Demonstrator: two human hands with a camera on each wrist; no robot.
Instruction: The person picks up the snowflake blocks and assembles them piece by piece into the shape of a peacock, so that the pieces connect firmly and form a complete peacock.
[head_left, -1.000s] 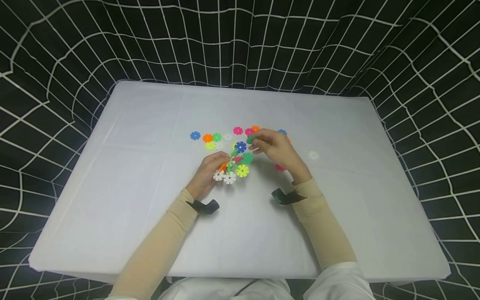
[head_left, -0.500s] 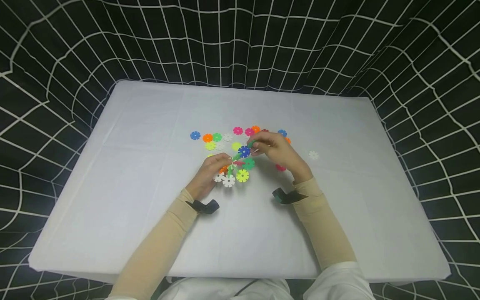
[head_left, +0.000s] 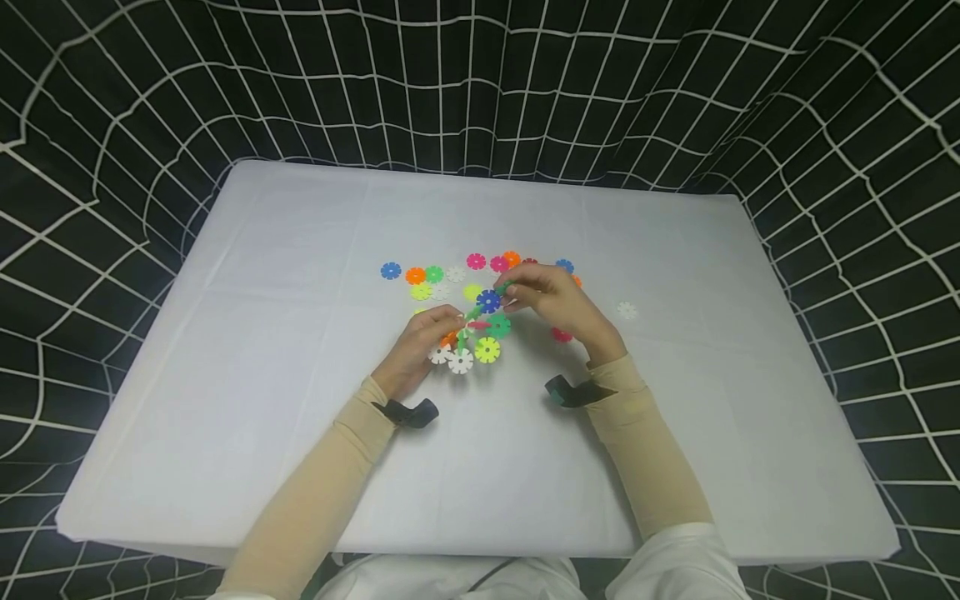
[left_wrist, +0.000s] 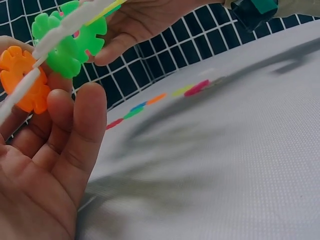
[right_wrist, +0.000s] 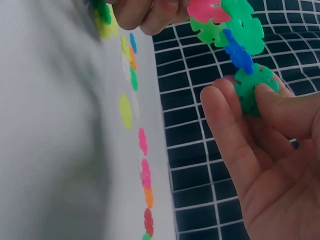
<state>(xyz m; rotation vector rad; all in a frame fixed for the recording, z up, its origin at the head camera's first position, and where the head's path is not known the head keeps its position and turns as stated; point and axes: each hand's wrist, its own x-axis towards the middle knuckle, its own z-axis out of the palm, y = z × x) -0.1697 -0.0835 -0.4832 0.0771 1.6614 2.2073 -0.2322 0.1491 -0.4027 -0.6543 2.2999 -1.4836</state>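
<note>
Above the table my left hand (head_left: 420, 343) holds a cluster of interlocked notched plastic discs, among them a yellow disc (head_left: 487, 350), a white disc (head_left: 461, 361) and an orange disc (left_wrist: 24, 80). My right hand (head_left: 558, 304) pinches a dark green disc (right_wrist: 255, 89) between thumb and fingers. That disc's edge meets the blue disc (right_wrist: 238, 52) at the cluster's upper right end. Beside the blue one, a green disc (right_wrist: 243, 26) and a pink disc (right_wrist: 208, 11) sit in the cluster. The left fingers hide part of the cluster.
Loose discs lie flat on the white table (head_left: 300, 250) beyond the hands, including a blue disc (head_left: 391, 271), an orange disc (head_left: 416, 276) and a pink disc (head_left: 476, 262). One white disc (head_left: 627, 310) lies apart at the right. A dark netted curtain (head_left: 450, 83) surrounds the table.
The cluster has moved slightly toward the person and to the right, its blue disc now meeting the green disc in my right hand. That hand has come down slightly. The last half second shows little motion.
</note>
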